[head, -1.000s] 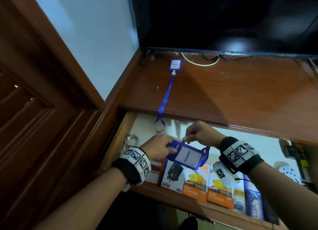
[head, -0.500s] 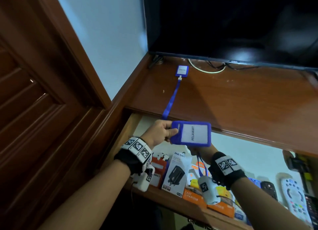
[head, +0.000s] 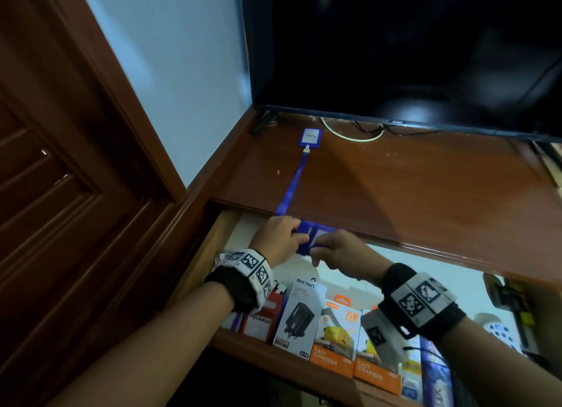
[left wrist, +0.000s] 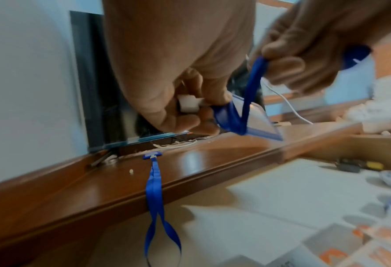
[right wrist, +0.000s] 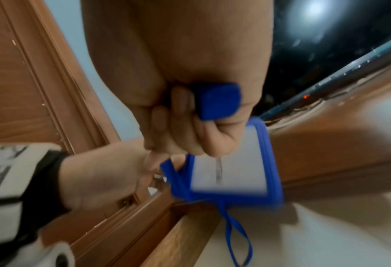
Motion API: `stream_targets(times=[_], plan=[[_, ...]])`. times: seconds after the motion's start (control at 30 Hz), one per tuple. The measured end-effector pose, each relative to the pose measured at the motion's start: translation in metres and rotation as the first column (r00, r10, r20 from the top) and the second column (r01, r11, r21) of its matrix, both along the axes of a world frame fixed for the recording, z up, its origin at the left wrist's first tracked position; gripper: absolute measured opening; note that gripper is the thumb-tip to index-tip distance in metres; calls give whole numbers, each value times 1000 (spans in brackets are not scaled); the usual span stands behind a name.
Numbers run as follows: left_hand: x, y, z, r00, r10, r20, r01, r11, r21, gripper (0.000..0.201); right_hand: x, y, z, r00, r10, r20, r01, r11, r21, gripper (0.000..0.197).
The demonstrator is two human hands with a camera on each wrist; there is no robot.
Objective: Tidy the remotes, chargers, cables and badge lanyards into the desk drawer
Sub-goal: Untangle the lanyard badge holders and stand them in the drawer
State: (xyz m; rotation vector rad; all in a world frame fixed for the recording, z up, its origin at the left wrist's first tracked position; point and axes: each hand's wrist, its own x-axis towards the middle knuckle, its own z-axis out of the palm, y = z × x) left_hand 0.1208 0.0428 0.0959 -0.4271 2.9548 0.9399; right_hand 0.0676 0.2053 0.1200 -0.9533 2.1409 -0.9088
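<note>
The left hand (head: 278,239) pinches the white clip end of a blue badge holder (right wrist: 233,169), fingers curled round it, while the right hand (head: 340,250) has its fingers closed on a bundled length of that badge's blue strap (left wrist: 251,90), which runs across the holder. Both hands hover over the back of the open drawer (head: 213,254), just under the front edge of the desk top (head: 425,193). At 12 o'clock from the hands a second badge lanyard (head: 310,137) lies on the desk top, its card near the foot of the television (head: 395,50) and its strap trailing toward 6 o'clock, over the edge, the loop hanging into the drawer. At 6 o'clock from the hands, charger boxes (head: 331,330) stand in a row along the drawer's front. At 4 o'clock, far right in the drawer, a white remote (head: 498,330) lies partly hidden behind the right wrist
</note>
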Motion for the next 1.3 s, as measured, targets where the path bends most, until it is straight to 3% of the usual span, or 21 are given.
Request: stream_targets(times=[0.07, 0.13, 0.2, 0.27, 0.37, 0.43, 0.5, 0.53, 0.63, 0.77, 0.9, 0.97, 1.03, 1.1, 1.2, 1.23, 1.3], plan=[[5, 1, 4, 982, -155, 111, 161, 986, -49, 19, -14, 4, 9, 995, 37, -92, -33, 998, 46, 30], [11, 2, 11, 947, -262, 187, 273, 961, -35, 23, -25, 10, 11, 995, 32, -93, -27, 998, 56, 26], [18, 2, 18, 922, -320, 216, 326, 945, 8, 27, -31, 17, 7, 1000, 9, -6, -9, 1000, 11, 24], [25, 1, 25, 921, -346, 181, 334, 938, 92, 17, -32, 23, 1, 993, -14, 119, 23, 997, -77, 26], [31, -3, 34, 943, -326, 62, 296, 911, 289, 4, -28, 26, -8, 959, -50, 280, 112, 971, -212, 33], [33, -4, 40, 946, -324, 2, 300, 879, 371, 11, -23, 25, -10, 931, -45, 363, 158, 945, -287, 36], [33, -5, 48, 951, -299, -81, 304, 849, 433, 6, -19, 23, -9, 911, -12, 413, 169, 923, -346, 30], [33, -4, 52, 956, -267, -123, 293, 835, 465, 16, -16, 23, -8, 895, -4, 446, 192, 906, -376, 25], [31, -7, 58, 961, -164, -221, 261, 799, 541, 19, -11, 19, -9, 832, -71, 551, 345, 843, -412, 22], [30, -12, 59, 968, -62, -245, 211, 731, 649, 24, -3, -2, -15, 818, 39, 573, 301, 821, -486, 8], [31, -22, 55, 976, 19, -215, 151, 652, 743, 27, -4, -24, -16, 789, 107, 605, 264, 831, -490, 21], [31, -30, 52, 979, 12, -203, 146, 654, 742, 27, -6, -30, -22, 784, 169, 598, 215, 829, -516, 14], [32, -38, 49, 984, -19, -178, 144, 673, 726, 25, -9, -34, -34, 755, 206, 623, 172, 854, -490, 52], [32, -45, 45, 992, -29, -125, 111, 683, 722, 25, -14, -39, -43, 708, 221, 671, 161, 875, -458, 63], [30, -54, 38, 999, -10, -52, 44, 708, 705, 26, -21, -51, -50, 575, 85, 814, 281, 914, -294, 44], [30, -57, 35, 999, -13, -40, 37, 733, 679, 26, -22, -56, -51, 582, -14, 813, 342, 912, -228, 30], [28, -66, 30, 998, -59, 7, 44, 820, 571, 22, -26, -63, -52, 732, -105, 673, 328, 920, -213, 12]])
